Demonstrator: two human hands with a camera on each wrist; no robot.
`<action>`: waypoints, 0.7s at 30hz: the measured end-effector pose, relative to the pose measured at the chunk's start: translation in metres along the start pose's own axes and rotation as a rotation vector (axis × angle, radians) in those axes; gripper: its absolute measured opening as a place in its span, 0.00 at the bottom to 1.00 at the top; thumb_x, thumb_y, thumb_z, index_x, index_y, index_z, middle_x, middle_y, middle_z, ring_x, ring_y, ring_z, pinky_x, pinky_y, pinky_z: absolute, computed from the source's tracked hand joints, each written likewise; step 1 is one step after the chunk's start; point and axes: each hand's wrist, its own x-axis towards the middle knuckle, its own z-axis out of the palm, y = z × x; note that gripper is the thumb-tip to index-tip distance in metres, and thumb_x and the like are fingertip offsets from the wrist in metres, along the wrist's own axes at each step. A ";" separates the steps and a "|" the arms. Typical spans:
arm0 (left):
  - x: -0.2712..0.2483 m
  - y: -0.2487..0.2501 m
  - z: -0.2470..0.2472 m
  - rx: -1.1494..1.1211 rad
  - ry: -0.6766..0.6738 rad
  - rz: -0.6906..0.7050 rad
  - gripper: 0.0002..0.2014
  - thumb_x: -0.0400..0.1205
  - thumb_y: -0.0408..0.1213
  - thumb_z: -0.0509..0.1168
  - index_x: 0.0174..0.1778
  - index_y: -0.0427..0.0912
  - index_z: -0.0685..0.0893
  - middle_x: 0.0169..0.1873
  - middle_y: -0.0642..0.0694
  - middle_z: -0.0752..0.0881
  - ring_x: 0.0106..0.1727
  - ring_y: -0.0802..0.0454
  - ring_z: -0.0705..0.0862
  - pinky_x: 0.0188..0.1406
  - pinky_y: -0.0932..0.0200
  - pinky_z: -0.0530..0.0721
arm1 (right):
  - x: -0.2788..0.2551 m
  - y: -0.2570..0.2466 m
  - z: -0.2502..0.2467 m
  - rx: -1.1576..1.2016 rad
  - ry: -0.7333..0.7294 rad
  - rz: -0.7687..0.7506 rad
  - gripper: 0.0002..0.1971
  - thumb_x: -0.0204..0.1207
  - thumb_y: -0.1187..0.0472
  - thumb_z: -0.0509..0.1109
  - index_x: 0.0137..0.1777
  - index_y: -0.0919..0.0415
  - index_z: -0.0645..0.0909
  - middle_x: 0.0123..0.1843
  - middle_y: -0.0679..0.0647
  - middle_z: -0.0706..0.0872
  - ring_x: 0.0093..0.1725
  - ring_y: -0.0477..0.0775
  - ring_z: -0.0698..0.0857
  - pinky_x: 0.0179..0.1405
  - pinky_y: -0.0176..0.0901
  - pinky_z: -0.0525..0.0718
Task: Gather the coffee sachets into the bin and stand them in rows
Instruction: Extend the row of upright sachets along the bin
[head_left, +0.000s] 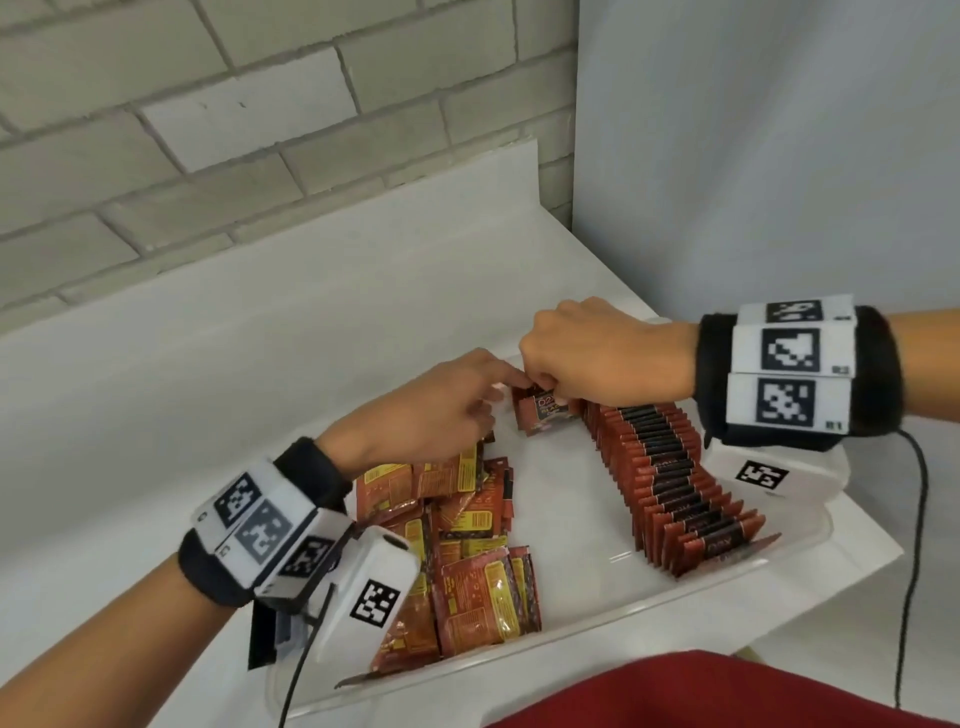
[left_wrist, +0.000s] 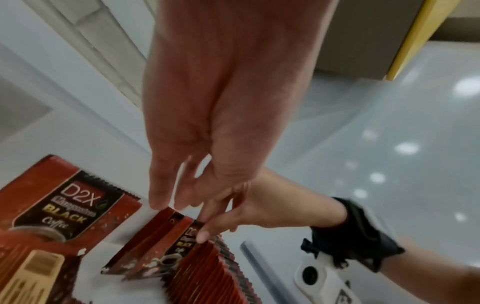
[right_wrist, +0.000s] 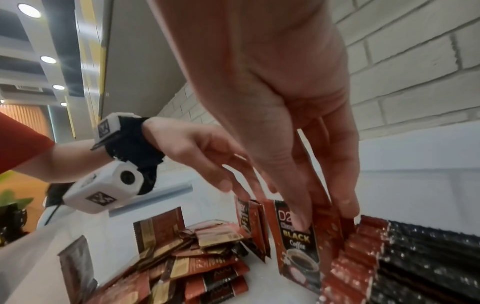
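Both wrist views read "D2X Black Coffee"; right hand (head_left: 597, 353) pinches row-end sachet (right_wrist: 298, 242), left hand (head_left: 441, 410) relaxed, fingers touching neighbouring sachets (left_wrist: 166, 224).

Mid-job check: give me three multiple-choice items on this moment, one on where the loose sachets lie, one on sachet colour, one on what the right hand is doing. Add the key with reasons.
1. Where in the clear bin does the loose pile of sachets lie?
A. On the person's left side
B. On the person's right side
C. Outside the bin on the table

2. What is the main colour of the sachets in the standing row?
A. Green
B. Red-brown with a black band
C. White

3. What is the right hand doing?
A. Resting flat on the table
B. Hanging idle over the pile
C. Gripping sachets at the far end of the row

Key: 1 A, the head view shows the pile beneath the left hand, with the row on the right. 2 B, the row shows red-brown edges with a black stripe. 3 C, the right wrist view shows its fingers round upright sachets at the row's end.
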 end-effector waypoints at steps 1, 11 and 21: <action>-0.003 -0.002 -0.001 -0.050 0.068 -0.032 0.19 0.84 0.26 0.58 0.70 0.47 0.78 0.64 0.50 0.77 0.65 0.56 0.80 0.64 0.60 0.80 | 0.002 0.000 0.000 -0.024 0.007 0.001 0.07 0.76 0.68 0.69 0.46 0.56 0.76 0.44 0.52 0.68 0.42 0.54 0.70 0.34 0.42 0.64; -0.002 0.004 0.039 -0.698 -0.030 -0.348 0.14 0.78 0.26 0.64 0.50 0.51 0.75 0.57 0.50 0.79 0.67 0.50 0.77 0.76 0.45 0.72 | 0.011 0.000 0.009 -0.284 0.010 -0.040 0.24 0.80 0.69 0.64 0.29 0.57 0.53 0.38 0.54 0.73 0.35 0.52 0.66 0.23 0.42 0.52; 0.012 0.015 0.052 -0.966 0.033 -0.414 0.23 0.78 0.12 0.51 0.45 0.45 0.81 0.50 0.45 0.79 0.58 0.50 0.73 0.60 0.56 0.68 | 0.008 0.004 0.014 -0.330 0.052 -0.096 0.10 0.75 0.73 0.67 0.40 0.58 0.73 0.45 0.60 0.83 0.45 0.65 0.84 0.23 0.42 0.50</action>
